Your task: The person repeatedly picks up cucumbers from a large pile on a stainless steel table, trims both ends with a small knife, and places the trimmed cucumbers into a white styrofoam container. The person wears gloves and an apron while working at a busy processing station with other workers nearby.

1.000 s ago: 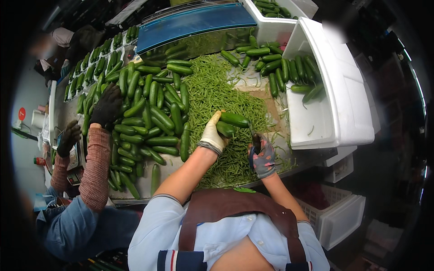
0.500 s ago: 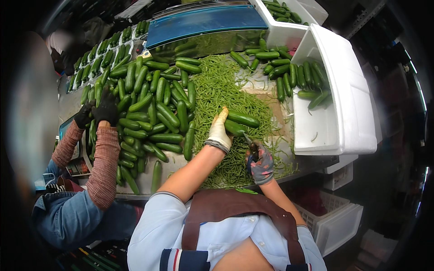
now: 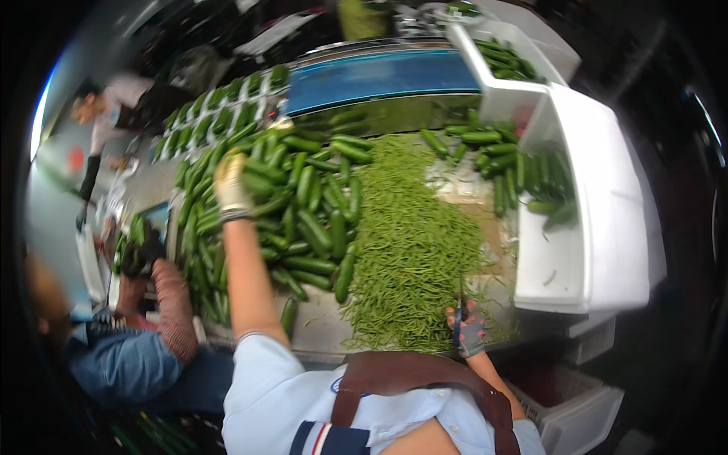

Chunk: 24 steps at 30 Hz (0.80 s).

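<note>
My left hand (image 3: 231,186), in a pale yellowish glove, is stretched out over the big heap of cucumbers (image 3: 312,231). Its fingers curl at the ends of two green cucumbers (image 3: 259,183) that point to the right; motion blurs them somewhat. Down at the front edge, my right hand (image 3: 472,331), in a grey and pink patterned glove, grips a slim pointed cutting tool (image 3: 458,322) with a dark blue handle. Whether it is scissors or a knife I cannot tell. Beside it spreads a thick layer of thin green stem-like pieces (image 3: 406,250).
A white foam box (image 3: 607,205) lies tipped at the right, cucumbers spilling out. Another foam box (image 3: 516,95) with cucumbers stands behind it. A co-worker's dark-gloved hands (image 3: 144,254) are at the left. Filled trays (image 3: 220,121) and a blue panel (image 3: 383,76) line the back.
My left hand has swung far left with the two cucumbers, from above the green pieces to the heap. My right hand stays near the front edge with its tool. The view has turned left.
</note>
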Each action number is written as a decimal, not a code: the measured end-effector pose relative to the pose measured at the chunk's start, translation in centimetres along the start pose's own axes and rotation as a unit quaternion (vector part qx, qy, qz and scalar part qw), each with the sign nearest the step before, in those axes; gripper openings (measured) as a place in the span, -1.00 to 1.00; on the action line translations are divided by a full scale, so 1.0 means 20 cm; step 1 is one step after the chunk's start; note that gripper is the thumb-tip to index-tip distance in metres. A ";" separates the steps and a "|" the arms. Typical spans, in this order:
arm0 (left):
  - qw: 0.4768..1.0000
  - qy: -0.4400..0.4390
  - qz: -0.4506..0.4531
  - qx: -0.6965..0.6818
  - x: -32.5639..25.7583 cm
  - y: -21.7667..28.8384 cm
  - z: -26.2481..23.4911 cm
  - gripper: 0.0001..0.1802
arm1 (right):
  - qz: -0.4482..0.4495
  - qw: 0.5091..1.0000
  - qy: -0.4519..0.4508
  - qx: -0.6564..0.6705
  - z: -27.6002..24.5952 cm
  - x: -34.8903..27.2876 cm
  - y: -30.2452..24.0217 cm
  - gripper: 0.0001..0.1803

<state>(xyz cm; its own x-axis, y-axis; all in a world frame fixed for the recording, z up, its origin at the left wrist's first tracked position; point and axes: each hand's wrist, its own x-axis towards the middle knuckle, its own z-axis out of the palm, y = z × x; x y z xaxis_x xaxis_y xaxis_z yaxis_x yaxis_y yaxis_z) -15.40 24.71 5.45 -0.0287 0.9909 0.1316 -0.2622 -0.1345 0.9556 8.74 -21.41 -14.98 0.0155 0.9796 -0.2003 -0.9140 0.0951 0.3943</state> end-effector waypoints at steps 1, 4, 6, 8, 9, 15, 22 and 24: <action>0.991 0.046 0.052 0.118 0.11 -0.02 -0.13 -0.60 | -0.023 1.000 0.004 -0.004 0.01 -0.01 0.03 -0.58; 0.846 0.092 0.286 0.441 0.20 -0.06 0.01 -0.50 | -0.078 0.996 0.025 -0.027 -0.02 0.00 0.02 -0.69; 0.888 -0.066 0.343 0.299 0.10 -0.09 0.37 -0.50 | -0.106 0.991 0.050 -0.064 -0.05 -0.01 0.00 -0.71; 0.901 -0.211 0.261 0.275 -0.16 -0.12 0.81 -0.56 | -0.123 0.973 0.066 -0.182 -0.01 -0.02 0.01 -0.68; 0.886 -0.272 0.218 0.306 -0.28 -0.17 1.00 -0.55 | -0.131 0.959 0.076 -0.239 0.00 -0.03 0.01 -0.66; 0.676 -0.553 0.253 0.416 -0.78 -0.67 1.78 -0.34 | -0.165 0.956 0.015 -0.240 -0.15 -0.06 -0.03 -0.67; 0.510 -0.485 0.303 0.642 -0.94 -1.04 2.24 -0.17 | 0.020 0.980 -0.144 0.134 -0.39 -0.08 -0.16 -0.50; 0.518 -0.459 0.298 0.657 -0.95 -1.07 2.22 -0.15 | 0.056 0.964 -0.197 0.168 -0.35 -0.06 -0.14 -0.43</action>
<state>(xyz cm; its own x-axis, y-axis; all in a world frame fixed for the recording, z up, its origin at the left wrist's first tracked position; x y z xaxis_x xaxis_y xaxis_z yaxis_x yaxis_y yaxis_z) 33.49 8.35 -5.78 0.9025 0.4306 -0.0012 0.4300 -0.9013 -0.0523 8.52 -24.04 -22.11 0.1376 0.9722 0.1896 -0.7368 -0.0275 0.6756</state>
